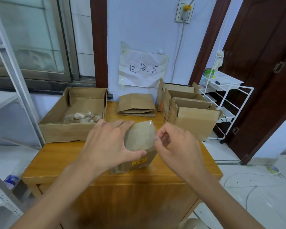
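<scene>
small cardboard box (139,138): stands mid wooden table (56,156), glossy top face up, yellow print on its near side.
left hand (107,139): laid over the box's 9 o'clock side, fingers stretched flat, thumb along the near edge; likely pinning it so it cannot slide.
right hand (177,146): at the box's 3 o'clock edge, fingertips pinching a strip of clear tape (157,138), seemingly to peel it off.
wide open carton (64,131): at 10 o'clock, holding crumpled wads (82,117); probably where peeled tape goes.
flattened carton (136,104): at 12 o'clock, below the paper sign (143,68).
open cartons (196,123): at 2 o'clock, nested together.
</scene>
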`<action>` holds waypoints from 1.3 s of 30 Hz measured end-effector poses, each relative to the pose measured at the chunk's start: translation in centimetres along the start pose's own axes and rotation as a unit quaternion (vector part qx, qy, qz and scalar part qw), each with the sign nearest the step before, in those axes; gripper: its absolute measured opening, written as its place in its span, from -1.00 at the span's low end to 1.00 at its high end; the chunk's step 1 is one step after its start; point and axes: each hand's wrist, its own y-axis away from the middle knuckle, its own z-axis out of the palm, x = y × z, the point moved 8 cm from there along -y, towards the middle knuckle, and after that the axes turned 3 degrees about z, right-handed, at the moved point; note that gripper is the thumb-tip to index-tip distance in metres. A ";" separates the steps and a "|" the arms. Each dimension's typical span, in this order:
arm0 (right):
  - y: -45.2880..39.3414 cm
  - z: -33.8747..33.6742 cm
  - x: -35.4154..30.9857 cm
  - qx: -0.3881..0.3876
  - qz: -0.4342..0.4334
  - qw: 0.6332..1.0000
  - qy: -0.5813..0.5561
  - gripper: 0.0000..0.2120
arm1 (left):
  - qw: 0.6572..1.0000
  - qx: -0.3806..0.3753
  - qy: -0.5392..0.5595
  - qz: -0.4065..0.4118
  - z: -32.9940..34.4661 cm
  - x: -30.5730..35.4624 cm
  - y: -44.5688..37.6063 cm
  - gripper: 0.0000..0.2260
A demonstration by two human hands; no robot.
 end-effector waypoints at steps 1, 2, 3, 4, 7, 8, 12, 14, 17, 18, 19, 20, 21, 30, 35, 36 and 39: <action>0.0 0.1 -0.8 -0.002 -0.048 0.996 0.075 -0.84 | 1.000 -0.004 0.000 0.001 0.1 0.0 0.0 -0.03; -0.2 0.1 -1.4 -0.008 -0.084 0.989 0.124 -0.81 | 1.000 -0.008 -0.001 0.002 0.2 0.0 0.0 -0.03; -0.4 0.0 -1.7 -0.017 -0.112 0.981 0.157 -0.79 | 1.000 -0.011 0.001 0.004 0.3 0.0 0.0 -0.02; -0.8 0.0 -1.9 -0.026 -0.133 0.973 0.186 -0.78 | 1.000 -0.014 0.004 0.005 0.4 0.1 0.0 -0.02; -1.5 0.3 -1.6 -0.073 -0.165 0.950 0.256 -0.77 | 1.000 -0.022 0.002 0.008 0.6 0.2 0.0 -0.01; -1.6 0.4 -1.6 -0.092 -0.173 0.947 0.255 -0.77 | 1.000 -0.024 -0.001 0.009 0.6 0.3 -0.1 0.00; -2.0 1.6 -0.3 -0.185 -0.178 0.954 0.153 -0.76 | 1.000 -0.029 -0.001 0.009 0.7 0.1 0.1 0.01; -1.7 2.3 1.2 -0.217 -0.099 0.968 -0.076 -0.70 | 0.999 -0.034 0.008 0.006 0.9 -0.2 0.2 0.01; -0.5 4.0 2.9 -0.203 0.056 0.895 -0.393 -0.62 | 0.999 -0.033 0.001 0.006 1.1 -0.4 0.2 0.01; -0.4 4.4 3.1 -0.185 0.068 0.893 -0.405 -0.61 | 1.000 -0.030 0.001 0.004 1.1 -0.3 0.1 0.00; -0.6 4.3 3.2 -0.160 0.057 0.908 -0.382 -0.62 | 1.000 -0.026 0.002 0.003 1.0 -0.3 0.0 0.00; -0.9 4.0 3.0 -0.142 0.032 0.931 -0.333 -0.62 | 1.000 -0.024 0.003 0.001 0.9 -0.3 -0.1 -0.01; -1.3 3.6 2.8 -0.135 0.008 0.954 -0.266 -0.60 | 1.000 -0.025 0.002 0.000 0.9 -0.3 -0.1 -0.01; -3.8 1.8 1.1 -0.259 -0.082 0.962 -0.022 -0.52 | 0.999 -0.008 -0.030 0.016 0.7 0.6 -0.2 0.01; -1.8 3.6 3.4 -0.239 0.099 0.847 -0.464 -0.64 | 1.000 -0.014 0.007 -0.019 0.9 -0.3 0.0 0.03; -1.3 4.2 3.7 -0.217 0.136 0.827 -0.501 -0.64 | 1.000 -0.011 0.009 -0.024 0.8 -0.2 0.1 0.02; -1.1 4.8 4.1 -0.160 0.181 0.834 -0.496 -0.60 | 0.999 0.005 0.009 -0.038 0.2 0.5 0.6 -0.05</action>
